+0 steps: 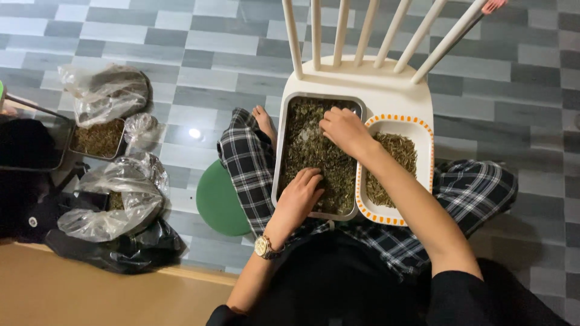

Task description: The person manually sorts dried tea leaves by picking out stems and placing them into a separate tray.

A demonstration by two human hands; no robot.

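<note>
Herbs (pixel 314 151) fill a metal tray (pixel 279 163) on a white chair (pixel 386 90). Left hand (pixel 300 196) lies flat with loosely spread fingers on them; right hand (pixel 344 128) presses curled fingers into the herbs at the far end.

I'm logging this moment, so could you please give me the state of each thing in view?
Metal tray: on the chair, full of dried greens.
White dish: beside the tray, partly filled.
Left hand: fingers in the tray's greens.
Right hand: pressed into the greens.
Plastic bags: open, crumpled on the floor.
Small tray: filled, on the floor.
</note>
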